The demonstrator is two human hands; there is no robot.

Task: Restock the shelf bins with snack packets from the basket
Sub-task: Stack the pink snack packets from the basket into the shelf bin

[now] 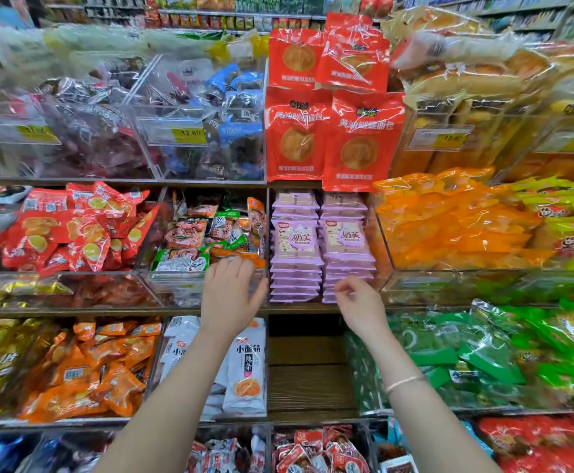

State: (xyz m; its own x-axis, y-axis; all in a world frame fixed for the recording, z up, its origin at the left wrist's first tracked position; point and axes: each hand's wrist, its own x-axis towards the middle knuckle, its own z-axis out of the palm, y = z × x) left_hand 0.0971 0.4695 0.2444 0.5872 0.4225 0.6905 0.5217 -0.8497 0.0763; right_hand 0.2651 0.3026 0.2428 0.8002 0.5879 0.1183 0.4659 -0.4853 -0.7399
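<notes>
At middle shelf [74, 310]: left hand [231, 291] fingers straight, resting on green and orange snack packets [179, 259] in clear plastic bin [176, 285]; right hand [357, 302] fingers loosely curled, empty, just beside stacked flat purple packets [296, 240].

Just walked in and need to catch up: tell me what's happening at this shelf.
A person faces snack shelves with both arms raised to the middle row. The left hand reaches over the front of a clear bin, fingertips on its green and orange packets. The right hand hovers by the stacked pink packets, fingers loosely curled, apparently holding nothing. No basket is in view.
</notes>
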